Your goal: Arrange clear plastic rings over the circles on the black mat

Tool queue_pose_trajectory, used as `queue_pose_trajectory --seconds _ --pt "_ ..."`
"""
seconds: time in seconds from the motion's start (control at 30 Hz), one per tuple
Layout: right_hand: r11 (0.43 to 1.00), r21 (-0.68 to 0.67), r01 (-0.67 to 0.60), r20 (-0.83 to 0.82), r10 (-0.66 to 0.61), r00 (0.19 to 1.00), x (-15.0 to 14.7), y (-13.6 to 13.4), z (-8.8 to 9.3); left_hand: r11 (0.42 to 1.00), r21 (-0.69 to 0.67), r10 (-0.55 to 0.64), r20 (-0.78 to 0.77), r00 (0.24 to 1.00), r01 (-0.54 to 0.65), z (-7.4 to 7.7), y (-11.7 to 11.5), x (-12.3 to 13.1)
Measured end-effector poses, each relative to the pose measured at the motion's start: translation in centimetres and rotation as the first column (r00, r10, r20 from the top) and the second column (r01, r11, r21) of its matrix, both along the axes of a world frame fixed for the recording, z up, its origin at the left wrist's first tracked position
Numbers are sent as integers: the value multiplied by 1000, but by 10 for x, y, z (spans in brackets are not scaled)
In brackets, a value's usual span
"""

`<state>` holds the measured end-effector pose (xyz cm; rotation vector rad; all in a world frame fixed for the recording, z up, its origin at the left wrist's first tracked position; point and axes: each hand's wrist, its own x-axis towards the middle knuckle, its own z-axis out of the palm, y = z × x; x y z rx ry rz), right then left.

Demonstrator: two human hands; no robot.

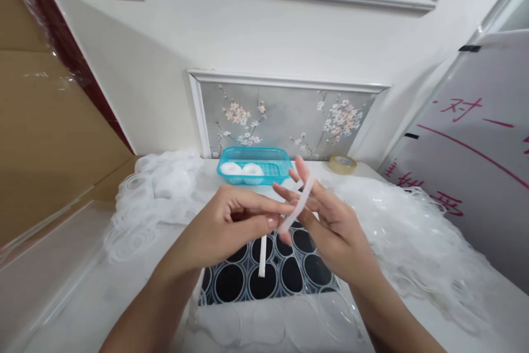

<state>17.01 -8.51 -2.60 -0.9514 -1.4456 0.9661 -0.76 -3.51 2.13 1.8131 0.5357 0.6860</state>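
In the middle, a thin translucent white ring [302, 203], seen nearly edge-on, is between my two hands. My left hand [231, 223] pinches toward its lower part, index finger straight and thumb beneath. My right hand [330, 226] has the ring against its fingers, some of them spread and slightly blurred; the exact hold is partly hidden. Below the hands lies a dark mat [229, 282] patterned with circles. A narrow white strip [263, 258] rests on it, its upper end hidden by my left hand.
A turquoise basket [285, 157] holding white ring rolls [252, 169] stands against the wall. Piles of translucent rings lie at left [157, 188] and right [405, 232]. A tape roll [342, 164] sits at the back right. Cardboard [53, 121] borders the left, a whiteboard [475, 155] the right.
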Motion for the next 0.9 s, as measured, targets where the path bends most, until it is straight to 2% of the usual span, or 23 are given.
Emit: queue_pose_trajectory --seconds 0.07,0.17,0.3,0.4,0.5,0.57,0.63,0.7,0.77,0.83,0.9 --pt "999 30 16 6 -16 1000 0 -2 1 1000 -12 -19 -32 999 19 1 3 -1" --pt "999 21 -37 -15 37 999 -1 -4 4 1000 3 -1 -83 997 1 0 6 -2" --pt "997 2 -81 -151 80 985 1 -4 8 999 33 19 -158 987 -14 -2 9 -3" --pt "1000 8 -25 -277 26 960 3 -1 9 997 82 21 -257 966 0 -5 12 -2" --pt "999 29 42 -335 -30 942 3 1 6 973 218 140 -295 945 -76 -10 13 1" --pt "997 49 63 -304 -45 952 3 2 3 930 323 266 -266 927 -175 -13 12 3" --pt "996 52 66 -271 -49 961 2 3 1 899 351 349 -215 912 -261 -13 9 4" --pt "997 47 53 -244 -40 969 3 2 0 915 266 350 -152 924 -303 -10 6 3" --pt "997 57 42 -169 -32 985 3 2 2 957 93 281 -61 958 -275 -5 3 0" --pt "997 68 35 -10 -35 999 1 1 4 980 -87 186 80 979 -179 -1 1 -2" --pt "997 68 32 147 -41 988 -1 0 5 976 -208 112 213 971 -67 1 0 -3"
